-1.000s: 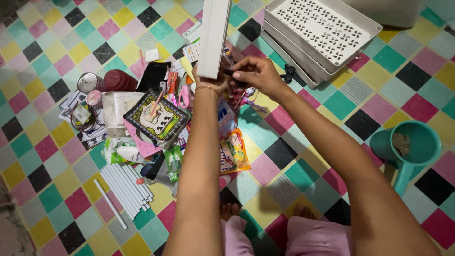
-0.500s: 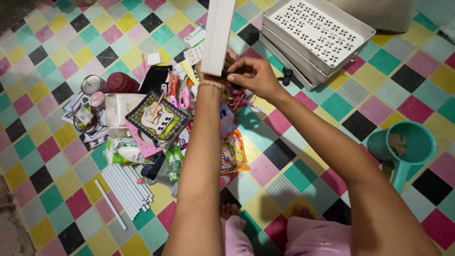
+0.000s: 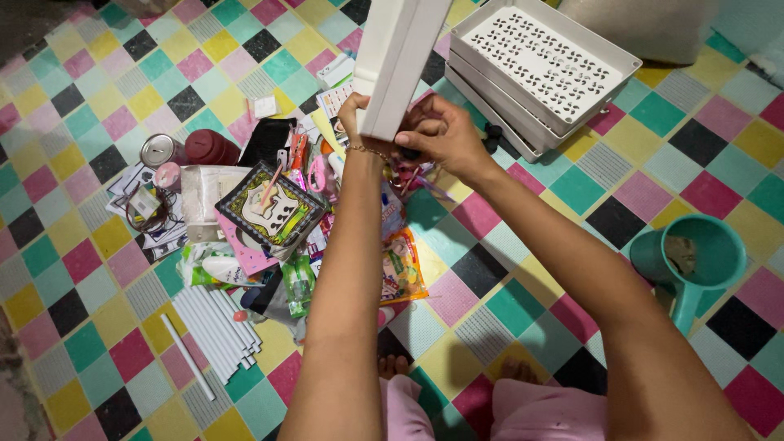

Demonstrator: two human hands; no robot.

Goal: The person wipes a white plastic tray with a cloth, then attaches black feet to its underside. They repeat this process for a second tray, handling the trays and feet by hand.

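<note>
While tilted further right than a second ago, the long white plastic panel (image 3: 398, 61) stays gripped at its lower end by the left hand (image 3: 357, 110).
Right hand (image 3: 437, 135) fingers pinch a small dark part, mostly hidden, against that end; the panel's top is cut off.

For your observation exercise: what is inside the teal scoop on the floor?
The teal scoop holds a small brownish lump; what it is cannot be told. Its near wall hides part of the bottom.
</note>
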